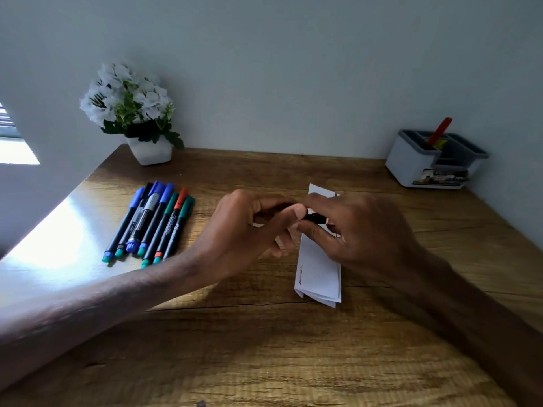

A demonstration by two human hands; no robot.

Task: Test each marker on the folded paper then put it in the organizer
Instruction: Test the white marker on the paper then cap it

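Our left hand (249,230) and right hand (361,233) both pinch one dark marker (316,216) over the folded paper (318,271). Nothing pins the paper, so a stroke may drag it.

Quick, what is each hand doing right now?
Left hand: fingers curled round one end of the slim black marker.
Right hand: fingers pinch the same marker's other end.

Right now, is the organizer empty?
No, a red marker stands in one compartment of the organizer.
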